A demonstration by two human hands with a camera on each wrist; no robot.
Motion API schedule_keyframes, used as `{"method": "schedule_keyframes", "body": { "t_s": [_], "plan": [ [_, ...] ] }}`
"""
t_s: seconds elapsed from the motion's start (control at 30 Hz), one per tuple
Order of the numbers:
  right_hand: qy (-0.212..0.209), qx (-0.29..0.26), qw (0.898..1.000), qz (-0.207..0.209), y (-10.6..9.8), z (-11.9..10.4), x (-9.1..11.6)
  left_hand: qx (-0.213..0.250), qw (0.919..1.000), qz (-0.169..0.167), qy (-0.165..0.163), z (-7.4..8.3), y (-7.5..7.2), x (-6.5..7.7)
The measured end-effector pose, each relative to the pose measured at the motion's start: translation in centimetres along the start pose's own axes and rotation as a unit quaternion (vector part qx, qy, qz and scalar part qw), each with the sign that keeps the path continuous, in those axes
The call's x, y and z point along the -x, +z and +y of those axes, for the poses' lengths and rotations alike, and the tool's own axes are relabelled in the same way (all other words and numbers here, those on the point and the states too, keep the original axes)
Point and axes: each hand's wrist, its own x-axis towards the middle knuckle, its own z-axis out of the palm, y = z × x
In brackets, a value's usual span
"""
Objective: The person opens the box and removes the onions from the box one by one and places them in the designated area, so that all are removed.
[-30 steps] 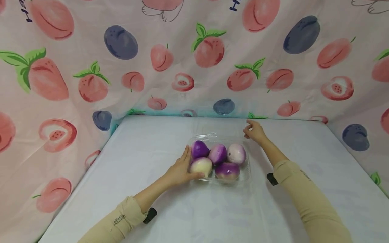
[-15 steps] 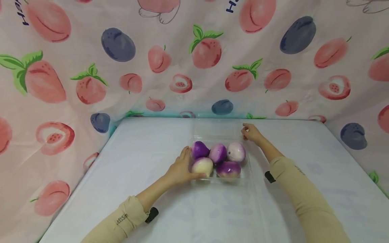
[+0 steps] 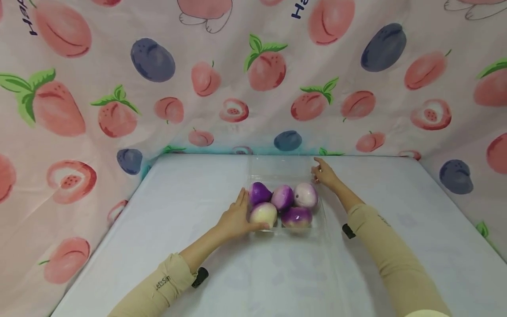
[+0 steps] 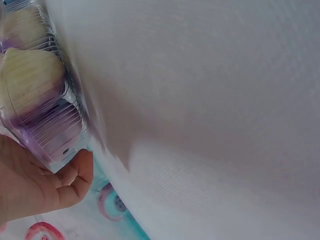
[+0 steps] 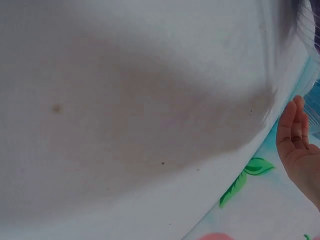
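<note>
A clear plastic clamshell box (image 3: 320,223) sits on the table, its hinged lid (image 3: 277,166) raised at the back. Inside are several purple-and-white turnips (image 3: 283,197), one mostly pale (image 3: 263,215) at the front left. My left hand (image 3: 235,220) holds the box's front-left corner, thumb along the front wall and fingers along the left side. In the left wrist view, fingers (image 4: 80,170) bend beside the box's ribbed wall. My right hand (image 3: 325,173) is at the right edge of the lid. The right wrist view shows its fingers (image 5: 295,125) gently bent against the clear plastic.
A white-covered table (image 3: 190,193) lies under the box. Behind it and at both sides hangs a pink cloth (image 3: 178,26) printed with peaches and plums. The box's hinge side faces the back edge of the table.
The right hand shifts slightly left in the head view, staying by the lid's right edge. The left hand keeps its hold on the box corner. The whole view drifts slightly.
</note>
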Motion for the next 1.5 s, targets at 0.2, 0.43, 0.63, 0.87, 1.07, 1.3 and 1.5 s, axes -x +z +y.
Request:
{"method": "schedule_keyframes", "body": {
  "t_s": [0.2, 0.43, 0.63, 0.87, 1.07, 1.3, 1.5],
  "plan": [
    [-0.016, 0.068, 0.997, -0.017, -0.3, -5.0, 2.2, 0.011, 0.9999, 0.000, -0.009, -0.1, -0.2, 0.0],
    [-0.056, 0.144, 0.988, -0.009, -0.1, -10.6, 4.3, 0.027, 0.9995, 0.009, -0.012, -0.2, -0.5, 0.2],
    [-0.039, 0.201, 0.979, -0.017, -0.2, -19.6, 9.0, 0.047, 0.9988, 0.009, -0.013, -0.2, -0.3, -0.1],
    [-0.092, 0.209, 0.974, 0.009, 0.4, -22.3, 11.2, 0.066, 0.9976, 0.019, -0.011, -0.2, 0.0, -0.2],
    [-0.139, 0.191, 0.972, 0.009, 1.2, -23.2, 12.8, 0.047, 0.9984, 0.027, -0.016, -0.3, 0.1, 0.2],
    [-0.160, 0.185, 0.969, -0.024, 2.0, -23.9, 14.9, 0.035, 0.9990, 0.020, -0.016, -0.3, 0.1, 0.2],
    [-0.183, 0.188, 0.963, -0.062, 3.1, -24.4, 16.9, 0.028, 0.9994, 0.015, -0.011, -0.2, 0.1, 0.0]
  ]
}}
